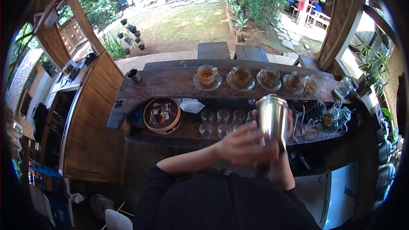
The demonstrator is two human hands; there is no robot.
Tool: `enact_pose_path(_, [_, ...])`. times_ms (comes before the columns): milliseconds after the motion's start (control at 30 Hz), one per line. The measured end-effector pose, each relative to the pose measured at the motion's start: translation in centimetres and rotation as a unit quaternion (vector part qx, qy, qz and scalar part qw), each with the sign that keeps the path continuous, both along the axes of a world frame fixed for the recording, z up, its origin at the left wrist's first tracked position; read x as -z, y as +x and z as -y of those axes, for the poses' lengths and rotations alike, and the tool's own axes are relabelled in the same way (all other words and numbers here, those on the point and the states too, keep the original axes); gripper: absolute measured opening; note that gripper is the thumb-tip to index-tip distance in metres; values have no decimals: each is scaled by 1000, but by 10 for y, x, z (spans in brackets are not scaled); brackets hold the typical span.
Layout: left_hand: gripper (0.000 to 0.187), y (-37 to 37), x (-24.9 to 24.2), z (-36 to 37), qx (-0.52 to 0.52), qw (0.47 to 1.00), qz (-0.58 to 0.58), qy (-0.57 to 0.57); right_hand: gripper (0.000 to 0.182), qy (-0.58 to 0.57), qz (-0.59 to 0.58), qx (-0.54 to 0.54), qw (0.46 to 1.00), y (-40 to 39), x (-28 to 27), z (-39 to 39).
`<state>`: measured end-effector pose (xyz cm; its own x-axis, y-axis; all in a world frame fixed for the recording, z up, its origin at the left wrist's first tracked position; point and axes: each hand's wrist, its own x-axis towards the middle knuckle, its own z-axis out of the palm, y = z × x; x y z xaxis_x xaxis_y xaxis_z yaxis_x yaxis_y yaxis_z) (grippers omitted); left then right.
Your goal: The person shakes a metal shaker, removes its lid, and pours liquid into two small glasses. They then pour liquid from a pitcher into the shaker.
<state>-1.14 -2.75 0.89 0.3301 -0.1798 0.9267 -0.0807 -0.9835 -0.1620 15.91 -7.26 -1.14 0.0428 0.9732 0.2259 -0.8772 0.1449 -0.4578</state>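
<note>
A shiny metal canister [273, 117] is held tilted in front of my chest, above the lower shelf of the bar. My right hand [290, 123] is wrapped around its far right side, partly hidden behind it. Across its near left side lies my left hand [243, 147], blurred by motion, its fingers around the lower part. Beyond the canister, several glass cups of amber drink, such as this cup [207, 75], stand on saucers along the upper counter [162, 76]. Small clear glasses [223, 115] sit in rows on the shelf below, some covered by my hands.
At the left of the shelf are a round box [162, 114] and a white paper piece [191, 105]. A metal cup [133, 76] stands at the counter's left end. Glass jugs [336, 115] and a jar [346, 87] are at the right. People sit at far tables.
</note>
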Motion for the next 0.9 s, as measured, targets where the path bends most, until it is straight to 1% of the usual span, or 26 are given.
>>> enact_pose_path(33, [48, 1, -2, 6, 43, 989, 97, 102, 89, 88, -72, -39, 993, -8, -14, 4])
enact_pose_path(67, [48, 2, -3, 5, 43, 989, 98, 104, 87, 110, -146, -69, 981, -19, -24, 12])
enact_pose_path(133, [43, 2, -1, 7, 65, 996, 26, 59, 87, 88, -145, -121, 978, -4, -2, 1])
enact_pose_path(167, [41, -1, 1, 10, 75, 997, -12, 33, 83, 12, -111, -113, 987, 5, 14, -6])
enact_pose_path(200, [44, 3, 8, -3, 19, 998, -51, -7, 78, -15, -66, -76, 995, 10, 36, -15])
enact_pose_path(267, [41, 9, -3, -18, -3, 993, -38, -110, 75, -117, 9, 81, 990, 8, 32, -24])
enact_pose_path(300, [37, 6, -8, -16, -13, 997, -16, -72, 77, -122, 20, 79, 989, 11, 25, -18])
enact_pose_path(333, [35, 4, -10, -13, 8, 1000, 0, -4, 79, -45, -4, 16, 999, 14, 14, -15])
enact_pose_path(367, [34, 3, -17, -1, 53, 997, 45, 40, 81, 25, -56, -43, 997, 6, -5, -6])
enact_pose_path(400, [34, 2, -21, 10, 97, 988, 88, 84, 84, 94, -108, -101, 985, -6, -18, 1])
enact_pose_path(433, [34, 0, -19, 13, 95, 988, 88, 84, 87, 143, -120, -90, 978, -12, -19, 1])
enact_pose_path(467, [34, -2, -17, 16, 88, 991, 35, 93, 89, 143, -106, -128, 976, -4, -5, -6])
enact_pose_path(500, [35, -4, -18, 17, 83, 991, -18, 101, 87, 60, -118, -129, 983, 2, 5, -6])
enact_pose_path(533, [37, -9, -20, 11, 48, 996, -78, 14, 85, -23, -131, -127, 983, 6, 15, -5])
enact_pose_path(567, [37, -2, -13, -3, 8, 996, -77, -38, 80, -70, -117, -113, 984, 11, 37, -19])
enact_pose_path(600, [36, 5, -5, -14, -33, 993, -74, -89, 74, -156, -112, -7, 981, 11, 58, -25])
enact_pose_path(633, [36, 4, -7, -14, -34, 993, -73, -85, 75, -140, -50, 34, 988, 6, 48, -21])
enact_pose_path(667, [36, 2, -11, -16, -19, 997, -45, -55, 75, -120, 12, 73, 990, 2, 31, -18])
enact_pose_path(700, [35, -1, -14, -13, -3, 999, -20, -28, 80, -74, -38, -10, 996, 3, 21, -15])
enact_pose_path(733, [35, -3, -17, -5, -4, 999, -20, -30, 84, -9, -78, -87, 993, 3, 5, -9])
enact_pose_path(800, [33, -8, -26, 14, 94, 992, 16, 77, 85, 99, -130, -86, 983, -17, -21, -3])
enact_pose_path(833, [33, -10, -25, 19, 85, 993, -12, 81, 82, 115, -127, -95, 981, -14, -16, -6])
enact_pose_path(867, [33, -9, -24, 16, 86, 993, -13, 79, 82, 113, -128, -94, 981, -5, -5, -10])
enact_pose_path(900, [34, -6, -22, 9, 53, 996, -64, 11, 79, 30, -119, -114, 986, 8, 11, -15])
